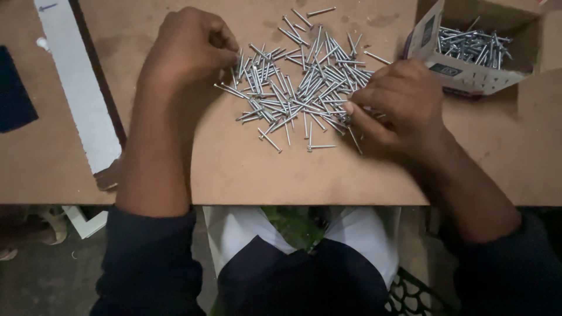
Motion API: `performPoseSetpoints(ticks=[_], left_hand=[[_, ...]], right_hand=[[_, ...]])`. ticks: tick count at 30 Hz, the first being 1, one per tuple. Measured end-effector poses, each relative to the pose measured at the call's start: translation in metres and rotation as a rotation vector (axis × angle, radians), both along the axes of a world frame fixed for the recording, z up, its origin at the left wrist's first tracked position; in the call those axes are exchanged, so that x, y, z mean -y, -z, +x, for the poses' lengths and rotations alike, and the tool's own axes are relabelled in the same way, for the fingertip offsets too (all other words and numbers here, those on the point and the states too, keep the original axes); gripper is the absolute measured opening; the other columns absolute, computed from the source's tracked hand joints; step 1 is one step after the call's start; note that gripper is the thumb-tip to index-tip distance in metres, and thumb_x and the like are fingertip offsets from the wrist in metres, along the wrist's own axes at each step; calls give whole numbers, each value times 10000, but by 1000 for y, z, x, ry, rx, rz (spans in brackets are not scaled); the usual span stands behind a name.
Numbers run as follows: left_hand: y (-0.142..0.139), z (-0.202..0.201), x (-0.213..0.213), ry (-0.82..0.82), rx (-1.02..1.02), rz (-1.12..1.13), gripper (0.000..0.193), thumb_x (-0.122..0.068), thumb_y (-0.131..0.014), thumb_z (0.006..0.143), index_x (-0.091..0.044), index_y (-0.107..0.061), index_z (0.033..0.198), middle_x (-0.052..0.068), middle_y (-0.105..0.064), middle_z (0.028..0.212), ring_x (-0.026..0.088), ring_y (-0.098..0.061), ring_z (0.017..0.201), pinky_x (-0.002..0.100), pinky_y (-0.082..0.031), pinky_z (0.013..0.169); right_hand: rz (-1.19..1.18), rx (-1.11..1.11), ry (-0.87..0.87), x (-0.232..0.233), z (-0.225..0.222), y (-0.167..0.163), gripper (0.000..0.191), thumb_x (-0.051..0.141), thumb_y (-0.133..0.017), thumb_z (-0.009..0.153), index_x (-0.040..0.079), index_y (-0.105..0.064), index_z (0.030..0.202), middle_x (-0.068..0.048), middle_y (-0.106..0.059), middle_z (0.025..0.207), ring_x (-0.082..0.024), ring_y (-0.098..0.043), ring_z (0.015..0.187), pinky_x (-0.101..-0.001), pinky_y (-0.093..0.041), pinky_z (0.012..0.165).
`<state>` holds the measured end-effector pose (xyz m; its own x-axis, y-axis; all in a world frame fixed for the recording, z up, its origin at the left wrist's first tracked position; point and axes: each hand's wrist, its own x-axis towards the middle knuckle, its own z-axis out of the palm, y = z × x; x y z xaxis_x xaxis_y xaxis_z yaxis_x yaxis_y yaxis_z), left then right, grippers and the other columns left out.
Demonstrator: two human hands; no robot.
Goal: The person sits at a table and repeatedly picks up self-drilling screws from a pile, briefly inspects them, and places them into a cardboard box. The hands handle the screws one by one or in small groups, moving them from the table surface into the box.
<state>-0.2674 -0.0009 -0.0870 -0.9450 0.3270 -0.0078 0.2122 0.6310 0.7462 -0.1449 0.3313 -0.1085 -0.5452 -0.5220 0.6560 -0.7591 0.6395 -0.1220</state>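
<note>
A loose heap of several silver nails lies spread on a brown board table. My left hand rests at the heap's left edge, fingers curled and pinching nails there. On the right edge of the heap, my right hand has its fingers closed on a few nails, the thumb pressing against them. An open cardboard box holding more nails stands just beyond the right hand.
A white strip lies along a dark gap in the table at the left, with a dark cloth at the far left edge. The table's near edge runs above my lap.
</note>
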Motion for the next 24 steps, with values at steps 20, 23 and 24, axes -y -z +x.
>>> performPoseSetpoints(ticks=[20,23,24], left_hand=[[-18,18,-5,-30,-243,-54,440,-116,-855,665,-65,-601,1021,109,-739,838,264,-733,780,404,-572,691],[-23,17,3,-29,-61,169,433,-62,-780,727,-76,-565,1103,90,-725,843,180,-729,730,337,-567,643],[-25,17,4,4,26,307,427,-41,-758,741,-81,-558,1116,77,-717,854,161,-715,720,323,-557,614]], right_hand=[[198,-138,13,50,10,-25,158,100,-867,884,95,-748,988,-47,-716,926,-252,-674,949,-385,-502,826],[238,-132,11,72,12,-30,169,120,-853,882,98,-748,1012,-49,-716,924,-263,-660,943,-405,-511,815],[252,-110,48,78,12,-32,160,128,-854,898,99,-752,1018,-53,-712,908,-263,-654,925,-410,-506,797]])
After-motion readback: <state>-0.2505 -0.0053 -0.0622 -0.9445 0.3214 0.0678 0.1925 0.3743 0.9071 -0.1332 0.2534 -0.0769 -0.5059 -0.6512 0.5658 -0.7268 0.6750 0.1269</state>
